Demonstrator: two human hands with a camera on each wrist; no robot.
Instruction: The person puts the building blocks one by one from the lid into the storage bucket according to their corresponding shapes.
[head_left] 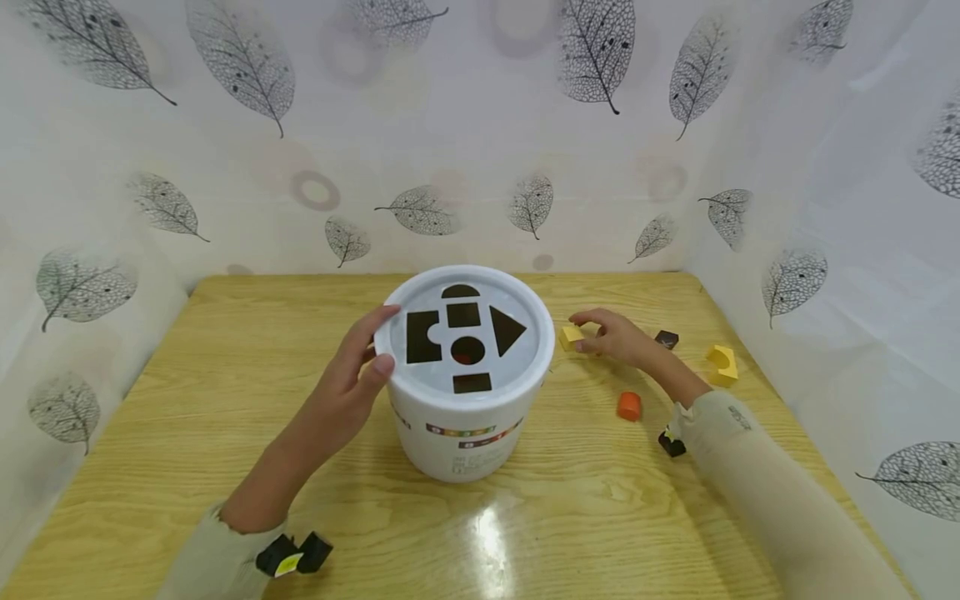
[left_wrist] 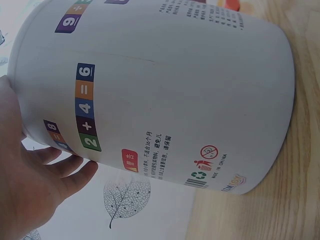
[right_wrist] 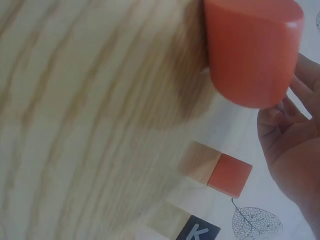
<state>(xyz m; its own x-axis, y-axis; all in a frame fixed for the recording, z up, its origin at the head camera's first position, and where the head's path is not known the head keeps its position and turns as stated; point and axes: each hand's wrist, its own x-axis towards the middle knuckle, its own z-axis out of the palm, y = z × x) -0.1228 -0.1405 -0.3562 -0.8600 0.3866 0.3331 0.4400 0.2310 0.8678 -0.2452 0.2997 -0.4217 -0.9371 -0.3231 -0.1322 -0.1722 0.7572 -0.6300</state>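
Yellow block (head_left: 570, 338) stands right of centre in the head view, on the table (head_left: 262, 358) and just beside the tub (head_left: 457, 442). Thumb and forefinger of the right hand (head_left: 618, 340) curve about it, set apart from each other; whether they pinch it I cannot tell, as the right wrist view does not show the block. Should only one fingertip bear on it, the block could skid against the tub's wall instead of lifting. A low sweep of the forearm might also knock the orange cylinder (head_left: 629, 406) below it in the frame, which could roll if it lies on its side.

Left of centre, the left hand (head_left: 348, 379) rests at the lid's (head_left: 442, 383) rim, thumb and fingers spread along the edge. Its hold looks light and one-sided, so a bump from the right might turn or slide the tub, whose smooth side gives little to grip.

The tub is round, white and plastic-looking, with coloured sums printed on it. Its pale lid has round, half-round, triangular, square, oblong and notched cut-outs. The cylinder is glossy. Lower in the right wrist view lie a red-faced block (right_wrist: 230, 175) and a dark block (right_wrist: 199, 230) lettered K, both with tan, wood-like sides. Farther right in the head view is a yellow piece (head_left: 722, 365) with a rounded notch. Streaky grain runs across the shiny table; leaf-printed sheeting (head_left: 465, 125) fills the upper frame.
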